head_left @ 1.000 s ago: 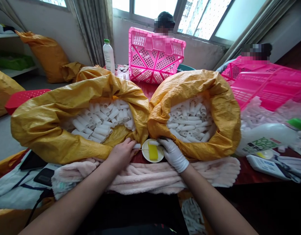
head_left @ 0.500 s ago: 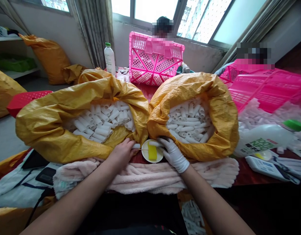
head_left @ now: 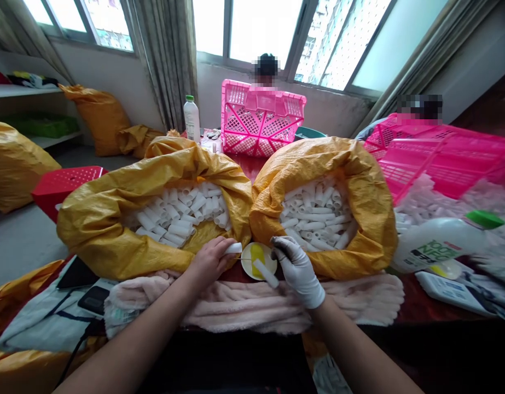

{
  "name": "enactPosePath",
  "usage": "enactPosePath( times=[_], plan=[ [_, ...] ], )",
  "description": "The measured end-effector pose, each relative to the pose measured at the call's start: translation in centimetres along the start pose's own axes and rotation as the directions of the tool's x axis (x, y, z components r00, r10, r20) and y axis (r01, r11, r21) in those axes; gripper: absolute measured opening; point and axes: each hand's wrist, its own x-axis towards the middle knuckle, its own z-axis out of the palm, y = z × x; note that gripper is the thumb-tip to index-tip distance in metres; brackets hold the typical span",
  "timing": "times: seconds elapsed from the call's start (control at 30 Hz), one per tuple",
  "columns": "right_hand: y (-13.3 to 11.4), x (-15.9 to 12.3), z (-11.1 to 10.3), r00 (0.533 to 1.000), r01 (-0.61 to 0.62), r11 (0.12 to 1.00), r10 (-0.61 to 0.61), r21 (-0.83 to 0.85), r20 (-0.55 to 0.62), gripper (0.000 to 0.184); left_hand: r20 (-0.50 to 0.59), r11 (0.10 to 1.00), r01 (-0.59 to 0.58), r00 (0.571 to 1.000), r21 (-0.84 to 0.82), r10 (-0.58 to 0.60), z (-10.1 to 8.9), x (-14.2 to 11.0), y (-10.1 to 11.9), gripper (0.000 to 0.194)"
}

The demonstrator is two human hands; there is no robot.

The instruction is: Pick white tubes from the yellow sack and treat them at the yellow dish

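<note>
While my bare left hand [head_left: 209, 262] pinches a white tube [head_left: 234, 248] and my gloved right hand [head_left: 296, 272] grips a second tube [head_left: 266, 273], a slack pinch could drop either onto the plate [head_left: 248, 268].

Now the thin, snug white glove [head_left: 297, 276] is covering the right hand [head_left: 295, 268], its fingertips [head_left: 279, 244] looking darkened, perhaps smudged, while the left hand [head_left: 209, 262] is going ungloved.
</note>
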Motion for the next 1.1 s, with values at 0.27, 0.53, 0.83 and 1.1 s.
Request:
enactPosePath(
  times=[0.27,0.53,0.83,1.1],
  plan=[
    [-2.7,-2.2,-2.6,0.947,-0.222,0.937,0.273,-0.27,0.169,0.02,0.021,0.995,0.046,0.999,-0.086,-0.044,0.1,-0.1,-0.3,0.031],
    [-3.0,-4.4,-1.4,0.863,-0.373,0.886,0.441,-0.277,0.247,0.02,0.055,0.995,-0.037,0.998,-0.09,0.042,-0.6,-0.1,1.1,0.03],
    [-4.0,-4.1,-1.2,0.861,-0.292,0.835,0.442,-0.466,0.252,0.025,0.069,0.994,-0.052,0.996,-0.092,0.058,-0.7,-0.1,1.5,0.029],
    [-3.1,-4.0,-2.4,0.645,-0.764,0.577,0.666,0.29,0.375,0.031,0.116,0.992,-0.024,0.992,-0.126,0.039,-0.3,-0.3,0.9,0.029]
  ],
)
